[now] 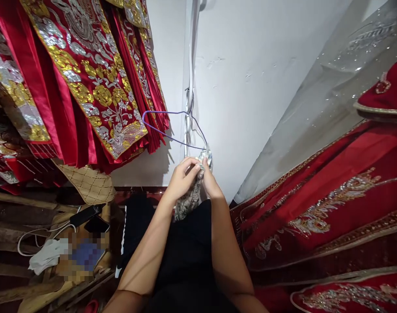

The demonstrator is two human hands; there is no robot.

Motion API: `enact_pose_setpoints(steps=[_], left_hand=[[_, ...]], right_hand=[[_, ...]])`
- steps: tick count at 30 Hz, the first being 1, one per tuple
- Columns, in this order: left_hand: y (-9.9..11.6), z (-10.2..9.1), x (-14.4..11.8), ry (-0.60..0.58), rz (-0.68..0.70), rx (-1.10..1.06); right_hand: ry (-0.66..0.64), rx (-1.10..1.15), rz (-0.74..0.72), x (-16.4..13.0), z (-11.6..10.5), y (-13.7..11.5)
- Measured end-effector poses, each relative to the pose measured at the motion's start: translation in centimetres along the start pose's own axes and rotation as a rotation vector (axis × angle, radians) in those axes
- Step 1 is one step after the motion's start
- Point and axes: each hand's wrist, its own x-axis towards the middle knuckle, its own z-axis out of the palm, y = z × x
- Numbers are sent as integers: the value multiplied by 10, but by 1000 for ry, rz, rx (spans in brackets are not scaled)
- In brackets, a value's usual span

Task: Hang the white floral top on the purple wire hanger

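A white, lightly scuffed wall (250,108) fills the upper middle of the room, with a narrow white vertical strip (191,52) running down it. On the right, deep-red garments with beaded, silvery embroidery (332,191) spread from the edge toward the middle, and a sheer grey sheet flecked with glitter (302,108) slants between them and the wall. On the left hangs a bright-red pleated skirt with gold and silver sequinned panels (97,82). Below it, at lower left, is a worn brown wooden surface with slats beside it (42,295), part of its top blurred into blocks. A gold cloth with a diamond grid (87,184) dangles near its far edge. Before the wall is a purple wire hanger (167,112), its right corner just above a pale, multicoloured patterned cloth (188,200), which hangs bunched in front of the wearer's black-clothed body. The left hand (183,176) and the right hand (211,180) are close together, thumbs and fingers drawn in, pinching the gathered upper part of that cloth between them. On the wooden surface lie a crumpled white piece of material (47,256), a black oblong object (86,214), a dark flat phone-like slab (97,224) and a thin white cable (20,244).
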Motion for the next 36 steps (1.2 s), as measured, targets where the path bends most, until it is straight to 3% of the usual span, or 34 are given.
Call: enact_pose_setpoints(steps=[4,7,9,11,14,17,20,22,24,27,29,33,36], left_hand=[[-2,-5,-1,88,52,163],[-20,-20,-6,-56,-90,135],[-34,-30,-15,-293,-240,134],[-45,-40,-24,-485,-362,247],[-48,-66,-28,-545,-415,531],[-40,-104,-18,-540,-486,848],[-31,-143,0,-568,-590,1098],[-26,-161,13,-556,-535,1141],[-20,-171,25,-511,-349,1095],[-9,-174,44,-381,-43,1029],[-1,-171,56,-284,40,1031],[10,-167,80,-64,51,1053],[7,-173,94,-23,-156,1089]], right_hand=[[-247,117,75,-18,4,-12],[-371,32,56,-21,-8,-29],[-264,-33,-47,-12,-18,-44],[-50,-95,-263,8,-26,-58],[158,-218,-533,53,-28,-71],[141,-378,-409,98,-23,-64],[127,-497,-239,123,-22,-43],[157,-523,-217,125,-28,-33],[200,-540,-230,120,-40,-29],[232,-566,-272,107,-57,-37],[220,-583,-296,100,-62,-44],[165,-582,-329,90,-52,-47],[164,-594,-341,84,-42,-44]])
